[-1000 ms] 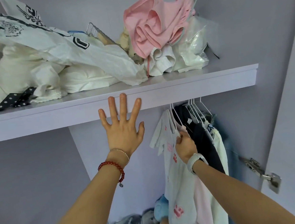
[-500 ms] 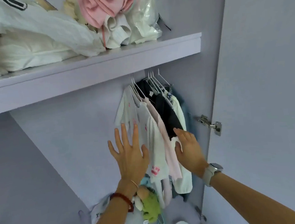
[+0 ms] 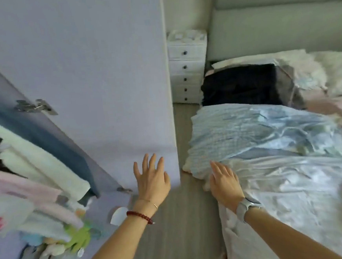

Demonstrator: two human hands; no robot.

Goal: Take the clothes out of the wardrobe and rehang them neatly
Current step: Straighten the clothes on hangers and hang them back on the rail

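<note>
as two hands (image 3: pixel 187 181) hover, both empty

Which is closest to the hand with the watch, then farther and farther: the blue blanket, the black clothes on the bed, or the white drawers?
From the right hand:
1. Blue blanket, at its fingertips on the bed.
2. Black clothes, farther up the bed.
3. White drawers, beyond, against the wall.

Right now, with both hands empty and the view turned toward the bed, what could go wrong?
1. The open wardrobe door stands close beside the left hand; turning back, an arm may knock it.
2. The soft toys heaped under the hanging clothes could be pulled out with a garment.
3. The bed is rumpled, so clothes laid there may crease.
</note>
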